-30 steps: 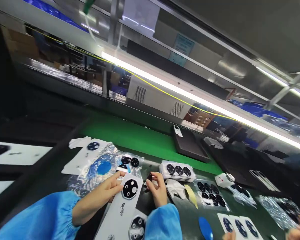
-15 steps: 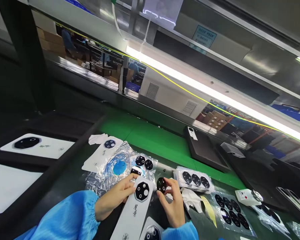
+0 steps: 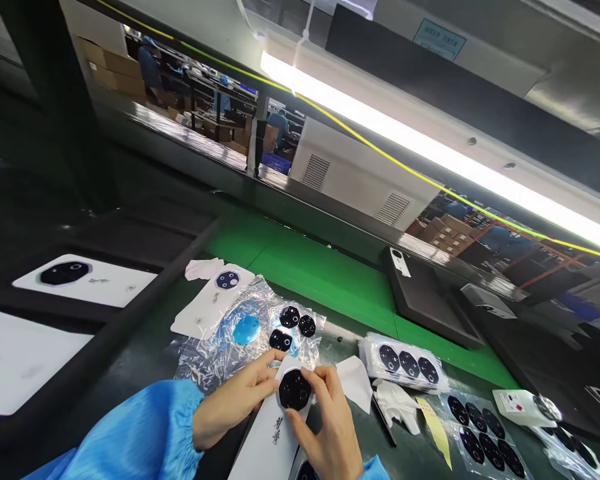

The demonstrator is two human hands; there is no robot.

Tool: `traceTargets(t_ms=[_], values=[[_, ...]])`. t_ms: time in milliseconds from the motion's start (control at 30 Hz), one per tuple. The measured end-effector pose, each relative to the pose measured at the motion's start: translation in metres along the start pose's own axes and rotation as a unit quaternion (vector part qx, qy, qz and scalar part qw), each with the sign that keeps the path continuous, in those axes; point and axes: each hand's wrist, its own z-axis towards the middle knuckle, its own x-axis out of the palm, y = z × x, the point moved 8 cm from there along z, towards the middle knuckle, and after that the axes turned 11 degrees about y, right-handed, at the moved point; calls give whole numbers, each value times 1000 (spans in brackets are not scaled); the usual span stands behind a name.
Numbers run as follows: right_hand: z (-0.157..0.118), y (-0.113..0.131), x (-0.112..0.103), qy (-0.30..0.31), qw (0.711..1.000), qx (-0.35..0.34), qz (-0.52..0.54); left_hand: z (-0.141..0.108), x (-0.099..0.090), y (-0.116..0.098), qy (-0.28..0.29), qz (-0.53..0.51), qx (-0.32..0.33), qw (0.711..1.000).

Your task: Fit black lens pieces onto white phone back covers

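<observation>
A long white phone back panel [image 3: 267,440] with dark script lies tilted in front of me. My left hand [image 3: 243,397] grips its upper left edge, thumb on top. My right hand [image 3: 327,420] pinches a black round camera lens cover [image 3: 295,389] by its right edge. The cover lies over the camera area at the panel's top; whether it is fully seated I cannot tell. Beneath the panel, part of another one with a black lens cover [image 3: 307,470] shows. Just beyond my hands, a plastic sheet holds several black lens covers [image 3: 281,339].
Crumpled clear film [image 3: 205,363] and another white panel [image 3: 213,303] lie left. To the right are a stack of bagged lens covers [image 3: 407,363], white cloth [image 3: 397,405], yellow paper [image 3: 436,430] and a white bottle [image 3: 525,407]. A green belt [image 3: 325,273] runs behind.
My right hand has moved left, bringing the lens cover from beside the panel onto its camera area. My left hand keeps its grip on the panel. The view has tilted down slightly.
</observation>
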Motion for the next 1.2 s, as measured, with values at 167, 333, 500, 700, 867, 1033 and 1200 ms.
traceTargets(t_ms=[167,333,500,700,867,1033,1200], values=[[0,-2,2,7,1000,10,4,-1,1,0,-1,-7,-3,1000],[-1,-6,6,29,999,24,8,1,2,4,20,-37,17,999],[-2,-8,8,38,999,34,0,4,0,6,26,-45,34,998],[-1,-4,6,37,999,33,-6,3,1,5,24,-24,14,999],[-1,-4,8,45,998,35,-13,2,3,3,29,-27,24,999],[-1,-3,8,46,998,37,-10,1,1,4,26,-19,20,999],[0,-2,7,39,999,35,-12,2,0,6,27,-17,19,999]])
